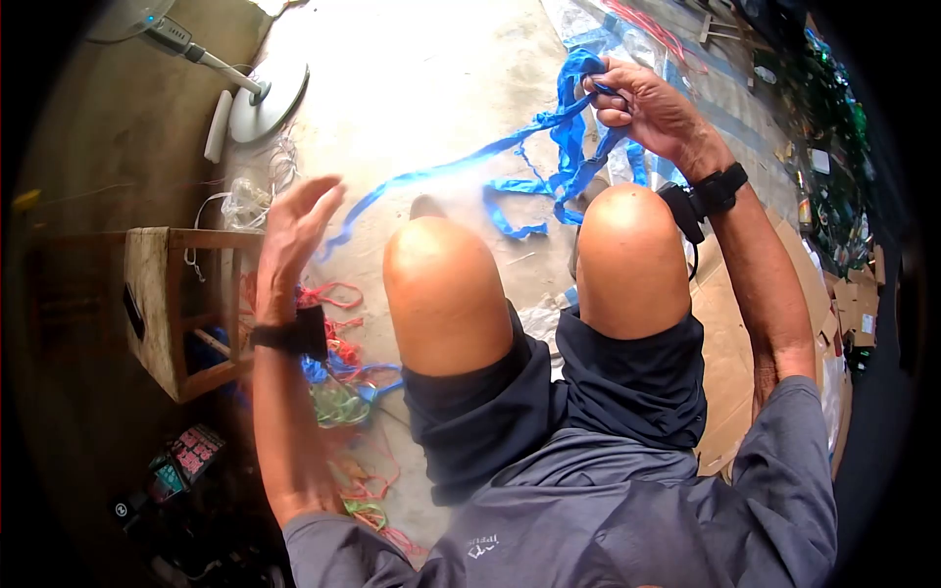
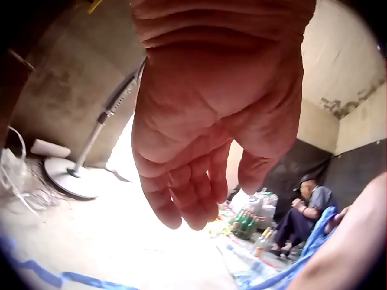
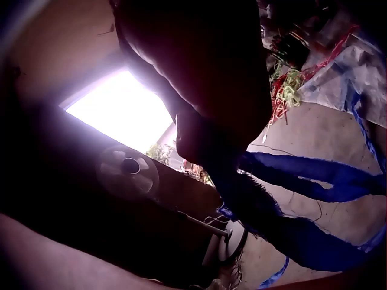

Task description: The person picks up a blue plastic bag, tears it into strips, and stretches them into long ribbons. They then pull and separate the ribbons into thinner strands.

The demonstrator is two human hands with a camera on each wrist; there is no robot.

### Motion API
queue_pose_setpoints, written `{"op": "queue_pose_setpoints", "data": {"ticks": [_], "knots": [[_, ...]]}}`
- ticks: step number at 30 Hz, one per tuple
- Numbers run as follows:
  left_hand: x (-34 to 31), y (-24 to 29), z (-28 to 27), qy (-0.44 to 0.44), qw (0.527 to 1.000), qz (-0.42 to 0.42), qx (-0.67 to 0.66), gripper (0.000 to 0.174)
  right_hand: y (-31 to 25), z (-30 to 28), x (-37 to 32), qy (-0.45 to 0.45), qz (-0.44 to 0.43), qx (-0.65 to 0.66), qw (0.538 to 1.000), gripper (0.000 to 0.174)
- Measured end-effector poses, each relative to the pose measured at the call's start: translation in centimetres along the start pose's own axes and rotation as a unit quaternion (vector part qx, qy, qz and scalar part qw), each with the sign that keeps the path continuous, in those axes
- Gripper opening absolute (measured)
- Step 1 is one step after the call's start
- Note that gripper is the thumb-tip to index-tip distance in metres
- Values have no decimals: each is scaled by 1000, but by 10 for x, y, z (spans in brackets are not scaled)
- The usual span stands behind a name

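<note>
In the head view the right hand [image 1: 647, 106], raised above the right knee, grips a bunch of blue strips [image 1: 571, 118] that hang toward the floor. One long strip stretches left and ends close to the left hand [image 1: 301, 220]. That left hand is slightly blurred and holds nothing visible; in the left wrist view its palm [image 2: 211, 115] shows with fingers loosely extended, and a blue strip [image 2: 91, 281] lies below. The right wrist view shows the right hand [image 3: 199, 90] dark against the light, with blue strips [image 3: 302, 235] running from it.
A wooden frame [image 1: 176, 314] stands at left, near a fan's round base [image 1: 270, 101]. Red and blue strands [image 1: 343, 353] lie beside the left forearm. Cardboard [image 1: 725, 333] lies at right; bottles [image 2: 243, 223] and another seated person [image 2: 305, 211] are farther off.
</note>
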State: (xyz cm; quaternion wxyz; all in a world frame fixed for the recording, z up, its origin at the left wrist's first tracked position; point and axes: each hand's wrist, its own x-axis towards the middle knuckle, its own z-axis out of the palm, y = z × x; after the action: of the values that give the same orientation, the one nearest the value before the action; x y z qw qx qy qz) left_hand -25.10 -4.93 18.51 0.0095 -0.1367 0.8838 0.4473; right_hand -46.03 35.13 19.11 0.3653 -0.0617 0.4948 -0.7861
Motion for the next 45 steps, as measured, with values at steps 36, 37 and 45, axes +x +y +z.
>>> {"op": "queue_pose_setpoints", "data": {"ticks": [36,37,45], "knots": [[40,176,123,-155,944,60,-285,49,-16,67,-18,-85,-16,-116,990,35],[41,175,124,-157,944,59,-284,49,-16,66,-18,-84,-17,-114,990,35],[46,169,123,-155,953,52,-255,46,-8,44,-4,-214,-114,-201,949,39]]}}
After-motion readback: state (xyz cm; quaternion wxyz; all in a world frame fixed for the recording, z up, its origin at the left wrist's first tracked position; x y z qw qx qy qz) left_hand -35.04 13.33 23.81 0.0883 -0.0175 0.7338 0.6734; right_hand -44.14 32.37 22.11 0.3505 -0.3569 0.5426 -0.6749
